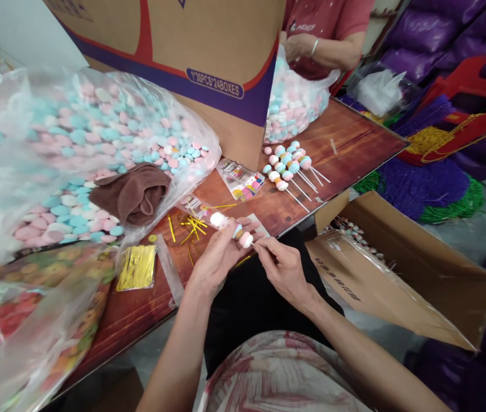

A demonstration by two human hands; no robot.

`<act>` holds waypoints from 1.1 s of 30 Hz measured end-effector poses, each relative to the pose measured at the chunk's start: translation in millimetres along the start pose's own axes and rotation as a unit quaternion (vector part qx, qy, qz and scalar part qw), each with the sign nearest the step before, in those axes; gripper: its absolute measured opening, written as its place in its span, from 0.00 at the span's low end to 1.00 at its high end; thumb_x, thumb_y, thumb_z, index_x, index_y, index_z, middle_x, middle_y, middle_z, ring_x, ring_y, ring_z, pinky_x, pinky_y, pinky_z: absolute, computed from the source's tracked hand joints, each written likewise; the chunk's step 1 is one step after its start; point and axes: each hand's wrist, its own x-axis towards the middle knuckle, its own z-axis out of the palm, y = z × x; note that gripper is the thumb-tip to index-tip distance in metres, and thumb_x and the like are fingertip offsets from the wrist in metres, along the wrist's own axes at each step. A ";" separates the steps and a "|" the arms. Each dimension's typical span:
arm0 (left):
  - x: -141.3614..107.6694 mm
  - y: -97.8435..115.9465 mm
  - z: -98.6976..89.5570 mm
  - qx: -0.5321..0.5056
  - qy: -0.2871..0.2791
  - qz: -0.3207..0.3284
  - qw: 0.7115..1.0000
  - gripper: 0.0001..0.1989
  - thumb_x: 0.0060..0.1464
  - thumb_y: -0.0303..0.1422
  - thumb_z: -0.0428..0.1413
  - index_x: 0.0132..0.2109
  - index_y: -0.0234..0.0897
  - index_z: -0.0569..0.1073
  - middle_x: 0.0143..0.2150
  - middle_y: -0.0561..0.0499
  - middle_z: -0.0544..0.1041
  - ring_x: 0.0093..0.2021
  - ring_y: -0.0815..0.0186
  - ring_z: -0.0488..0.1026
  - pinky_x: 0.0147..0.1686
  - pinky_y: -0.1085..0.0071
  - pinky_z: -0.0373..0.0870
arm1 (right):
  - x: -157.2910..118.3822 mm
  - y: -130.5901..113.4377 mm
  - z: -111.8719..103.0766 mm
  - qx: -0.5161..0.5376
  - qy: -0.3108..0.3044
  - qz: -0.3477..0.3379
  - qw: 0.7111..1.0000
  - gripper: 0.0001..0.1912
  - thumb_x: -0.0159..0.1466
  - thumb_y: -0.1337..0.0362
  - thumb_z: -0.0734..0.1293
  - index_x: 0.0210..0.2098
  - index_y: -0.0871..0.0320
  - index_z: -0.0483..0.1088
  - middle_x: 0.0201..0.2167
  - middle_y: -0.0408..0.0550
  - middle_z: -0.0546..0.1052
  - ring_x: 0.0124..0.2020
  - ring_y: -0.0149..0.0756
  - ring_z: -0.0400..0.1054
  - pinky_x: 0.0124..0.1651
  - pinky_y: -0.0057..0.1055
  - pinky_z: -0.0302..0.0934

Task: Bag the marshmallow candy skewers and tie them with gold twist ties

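My left hand [217, 254] is closed around a marshmallow skewer [246, 240] with white, blue and pink pieces. With thumb and fingertips my right hand [283, 269] pinches the skewer's thin stick at its lower end. Finished-looking marshmallow skewers [288, 163] lie side by side on the table beyond, their white sticks toward me. Loose gold twist ties [193, 229] are scattered left of my hands, near a packet of gold twist ties [137, 268]. Printed clear bags [243, 182] lie between the ties and the skewers.
A large open bag of marshmallows [97, 131] covers the left side, with a brown cloth [133, 194] on it. A big carton [174, 57] stands behind. Across the table [354, 137], a person's hand [300, 47] is at another marshmallow bag [294, 106]. An open carton [380, 280] sits at right.
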 end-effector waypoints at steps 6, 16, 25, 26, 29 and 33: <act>14.7 15.5 -1.4 -0.046 0.114 0.134 0.983 0.18 0.57 0.47 0.57 0.36 0.34 0.74 0.40 0.44 0.81 0.45 0.58 0.79 0.44 0.66 0.74 | -2.1 -0.4 -1.4 0.012 -0.018 0.023 0.999 0.08 0.69 0.66 0.61 0.34 0.58 0.70 0.25 0.42 0.72 0.23 0.26 0.62 0.28 0.24 0.58; 18.4 11.4 2.3 -0.062 0.174 0.101 0.978 0.17 0.61 0.43 0.54 0.33 0.33 0.71 0.29 0.49 0.79 0.35 0.62 0.81 0.38 0.69 0.76 | 4.5 6.4 -17.6 -0.232 -0.047 -0.156 0.959 0.10 0.70 0.70 0.59 0.38 0.59 0.72 0.26 0.45 0.74 0.26 0.29 0.66 0.33 0.27 0.58; 15.6 3.2 11.1 -0.063 0.162 0.074 0.982 0.16 0.57 0.42 0.59 0.31 0.33 0.69 0.26 0.50 0.77 0.35 0.60 0.80 0.41 0.65 0.76 | 8.3 19.2 -14.1 -0.312 -0.049 -0.231 0.920 0.12 0.70 0.71 0.58 0.39 0.58 0.73 0.22 0.43 0.70 0.23 0.30 0.61 0.31 0.30 0.54; 15.7 2.1 11.4 -0.060 0.161 0.075 0.982 0.16 0.57 0.42 0.59 0.31 0.33 0.69 0.26 0.50 0.76 0.35 0.60 0.80 0.41 0.65 0.76 | 7.8 19.3 -12.0 -0.306 -0.052 -0.227 0.923 0.12 0.70 0.71 0.57 0.39 0.58 0.73 0.22 0.43 0.70 0.23 0.30 0.61 0.31 0.30 0.55; 16.8 -0.5 11.9 -0.058 0.161 0.071 0.983 0.15 0.55 0.41 0.61 0.32 0.34 0.69 0.26 0.51 0.76 0.36 0.60 0.80 0.40 0.66 0.75 | 4.6 12.6 -4.9 -0.291 -0.057 -0.210 0.932 0.14 0.70 0.72 0.57 0.33 0.58 0.71 0.21 0.42 0.68 0.22 0.29 0.60 0.30 0.29 0.54; 17.7 -2.0 12.9 -0.082 0.172 0.077 0.979 0.15 0.55 0.41 0.61 0.32 0.35 0.69 0.27 0.53 0.75 0.38 0.62 0.80 0.44 0.66 0.74 | -4.6 -1.4 4.3 -0.266 -0.046 -0.185 0.945 0.13 0.69 0.73 0.58 0.32 0.59 0.70 0.22 0.43 0.69 0.22 0.29 0.61 0.29 0.29 0.55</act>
